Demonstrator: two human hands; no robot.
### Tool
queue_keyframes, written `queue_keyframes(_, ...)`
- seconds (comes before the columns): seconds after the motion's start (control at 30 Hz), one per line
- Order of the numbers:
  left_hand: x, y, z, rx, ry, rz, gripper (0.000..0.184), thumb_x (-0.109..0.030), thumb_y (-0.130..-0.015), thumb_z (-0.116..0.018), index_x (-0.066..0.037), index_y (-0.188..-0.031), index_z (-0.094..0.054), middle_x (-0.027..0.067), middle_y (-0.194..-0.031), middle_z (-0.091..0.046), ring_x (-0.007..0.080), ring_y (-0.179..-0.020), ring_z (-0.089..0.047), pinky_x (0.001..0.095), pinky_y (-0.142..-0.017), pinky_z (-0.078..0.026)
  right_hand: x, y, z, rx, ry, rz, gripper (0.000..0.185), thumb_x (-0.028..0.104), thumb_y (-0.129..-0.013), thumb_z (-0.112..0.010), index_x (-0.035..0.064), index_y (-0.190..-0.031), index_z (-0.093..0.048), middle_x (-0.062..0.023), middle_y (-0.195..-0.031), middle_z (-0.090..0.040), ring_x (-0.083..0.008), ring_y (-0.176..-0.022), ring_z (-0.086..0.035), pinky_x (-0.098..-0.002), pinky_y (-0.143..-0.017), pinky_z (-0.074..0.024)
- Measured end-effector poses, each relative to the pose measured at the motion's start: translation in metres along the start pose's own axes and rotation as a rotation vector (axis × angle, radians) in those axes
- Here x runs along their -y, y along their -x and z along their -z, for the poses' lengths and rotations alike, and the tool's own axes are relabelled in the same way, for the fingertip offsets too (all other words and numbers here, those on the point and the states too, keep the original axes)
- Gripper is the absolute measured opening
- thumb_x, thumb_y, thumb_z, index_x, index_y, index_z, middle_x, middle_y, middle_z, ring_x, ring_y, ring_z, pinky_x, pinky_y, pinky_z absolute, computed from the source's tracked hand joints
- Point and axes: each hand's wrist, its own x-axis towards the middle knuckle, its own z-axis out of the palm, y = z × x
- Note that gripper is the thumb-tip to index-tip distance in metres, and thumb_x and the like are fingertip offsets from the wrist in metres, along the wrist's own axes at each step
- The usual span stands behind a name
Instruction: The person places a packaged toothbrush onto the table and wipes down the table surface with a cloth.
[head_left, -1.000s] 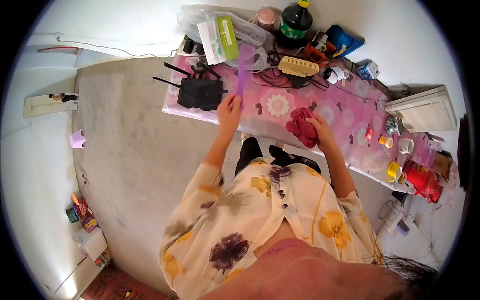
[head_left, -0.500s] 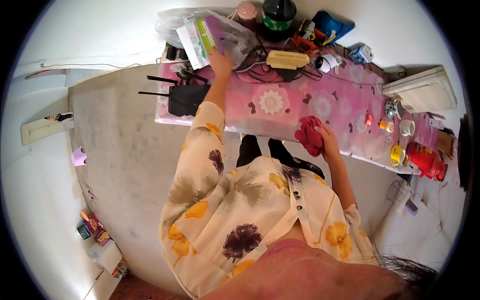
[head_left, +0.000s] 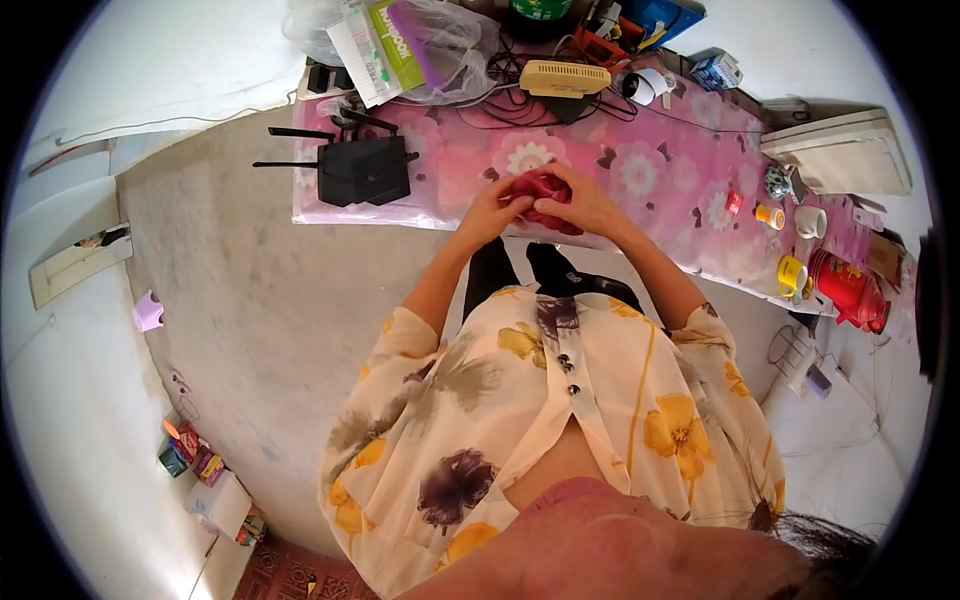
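Note:
A crumpled dark red cloth point(head_left: 545, 200) is held between both hands at the front edge of the pink flowered table point(head_left: 450, 190). My left hand point(head_left: 492, 212) grips the cloth's left side, and my right hand point(head_left: 590, 206) has its fingers round the right side. The palms and part of the cloth are hidden. A black router point(head_left: 364, 170) with antennas stands left of my hands. Behind it, a purple strip point(head_left: 416, 45) lies on a green notebook box point(head_left: 392, 45) and a clear plastic bag point(head_left: 465, 50).
A cream box point(head_left: 565, 79) sits among black cables at the back. Towards the right stand a white roll point(head_left: 645, 86), an orange-white container point(head_left: 769, 217), a white mug point(head_left: 810, 222), a yellow mug point(head_left: 792, 276) and a red thermos point(head_left: 845, 292). White boards point(head_left: 845, 150) lean at the back right.
My left hand has put the purple strip down on the notebook box and bag, let it go, and come back to the red cloth. My right hand has moved left with the cloth.

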Motion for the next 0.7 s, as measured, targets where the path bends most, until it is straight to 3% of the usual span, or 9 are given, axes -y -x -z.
queue_keyframes(0.07,0.026,0.008,0.011,-0.072,0.128,0.040,0.038,-0.020,-0.088,-0.071,-0.004,-0.120,-0.058,0.0094,-0.102,-0.065,0.0224,-0.093,-0.061,0.0372,-0.080,-0.050,-0.017,-0.010,-0.005,-0.050,-0.101,-0.121,0.035,0.026,-0.086,-0.072,0.0034,-0.111,-0.064,-0.0066,-0.100,-0.067,-0.0142,-0.090,-0.062,-0.0292,-0.081,-0.0493)
queue_keyframes(0.13,0.032,0.015,0.022,-0.619,-0.388,-0.185,0.033,-0.014,-0.084,-0.071,-0.004,-0.114,-0.060,0.0137,-0.105,-0.060,0.0280,-0.092,-0.061,0.0400,-0.077,-0.050,-0.007,-0.021,-0.007,-0.070,-0.088,-0.134,0.032,0.026,-0.086,-0.070,0.0034,-0.109,-0.065,-0.0086,-0.097,-0.067,-0.0176,-0.087,-0.063,-0.0317,-0.079,-0.0501)
queue_keyframes(0.23,0.028,0.009,0.030,-0.831,-0.745,-0.340,0.033,-0.010,-0.081,-0.069,-0.006,-0.112,-0.059,0.0172,-0.112,-0.054,0.0345,-0.098,-0.058,0.0436,-0.081,-0.048,-0.022,-0.031,-0.016,-0.034,-0.093,-0.178,0.028,0.023,-0.088,-0.066,0.0038,-0.109,-0.065,-0.0107,-0.101,-0.065,-0.0231,-0.088,-0.064,-0.0353,-0.078,-0.0506)
queue_keyframes(0.27,0.044,-0.011,0.038,-0.859,-0.891,-0.375,0.042,-0.017,-0.084,-0.067,-0.010,-0.124,-0.057,0.0187,-0.132,-0.047,0.0393,-0.118,-0.050,0.0503,-0.095,-0.043,-0.032,-0.043,-0.027,-0.175,-0.006,-0.044,0.031,0.023,-0.087,-0.066,0.0048,-0.112,-0.064,-0.0116,-0.108,-0.064,-0.0260,-0.096,-0.063,-0.0367,-0.084,-0.0494)
queue_keyframes(0.3,0.047,-0.018,0.038,-0.859,-0.891,-0.374,0.042,-0.017,-0.084,-0.067,-0.010,-0.124,-0.057,0.0187,-0.132,-0.047,0.0393,-0.118,-0.050,0.0503,-0.095,-0.043,-0.040,-0.053,-0.037,-0.309,0.079,0.097,0.033,0.023,-0.086,-0.066,0.0058,-0.115,-0.063,-0.0126,-0.115,-0.063,-0.0289,-0.104,-0.061,-0.0382,-0.090,-0.0482)
queue_keyframes(0.33,0.048,-0.027,0.035,-0.822,-1.050,-0.393,0.049,-0.022,-0.085,-0.066,-0.012,-0.131,-0.053,0.0181,-0.139,-0.045,0.0406,-0.126,-0.043,0.0539,-0.101,-0.037,-0.042,-0.058,-0.043,-0.342,0.305,0.207,0.044,0.023,-0.087,-0.064,0.0122,-0.129,-0.057,-0.0142,-0.137,-0.052,-0.0342,-0.125,-0.049,-0.0457,-0.104,-0.0405)
queue_keyframes(0.43,0.064,-0.036,0.025,-0.650,-1.212,-0.405,0.060,-0.031,-0.087,-0.065,-0.017,-0.142,-0.046,0.0154,-0.150,-0.038,0.0415,-0.138,-0.032,0.0609,-0.108,-0.028,-0.055,-0.057,-0.068,-0.334,0.600,0.143,0.053,0.025,-0.087,-0.062,0.0196,-0.139,-0.050,-0.0141,-0.148,-0.043,-0.0374,-0.136,-0.038,-0.0525,-0.109,-0.0342)
queue_keyframes(0.47,0.070,-0.038,0.024,-0.529,-1.221,-0.399,0.064,-0.035,-0.087,-0.064,-0.020,-0.146,-0.044,0.0133,-0.154,-0.034,0.0412,-0.142,-0.027,0.0642,-0.110,-0.024,-0.065,-0.056,-0.076,-0.336,0.601,0.137,0.053,0.025,-0.087,-0.062,0.0196,-0.139,-0.050,-0.0141,-0.148,-0.043,-0.0374,-0.136,-0.038,-0.0525,-0.109,-0.0342)
queue_keyframes(0.7,0.074,-0.043,0.047,-0.463,-1.382,-0.368,0.061,-0.034,-0.088,-0.062,-0.022,-0.145,-0.044,0.0084,-0.155,-0.034,0.0391,-0.143,-0.028,0.0610,-0.112,-0.024,-0.070,-0.067,-0.095,-0.292,0.713,0.130,0.056,0.025,-0.084,-0.063,0.0219,-0.139,-0.050,-0.0156,-0.148,-0.039,-0.0412,-0.133,-0.039,-0.0521,-0.105,-0.0388)
